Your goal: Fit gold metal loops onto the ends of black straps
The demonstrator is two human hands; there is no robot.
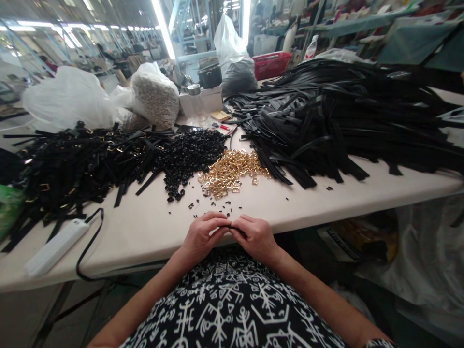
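At the table's front edge my left hand (206, 232) and my right hand (256, 237) meet, fingertips nearly touching. Both are closed in a pinch on a small black piece (229, 227), mostly covered by the fingers, so its kind cannot be made out. Just beyond them lie tiny black scraps (195, 204). Farther back is a heap of gold rectangular buckles (232, 171), and left of it a heap of small black loops (192, 152).
Black straps with gold buckles (72, 164) are piled at the left, long black straps (319, 121) at the right. A white power strip (56, 246) with a black cord lies front left. Behind stand filled plastic bags (155, 94), a glass jar (195, 99) and a red basket (271, 65).
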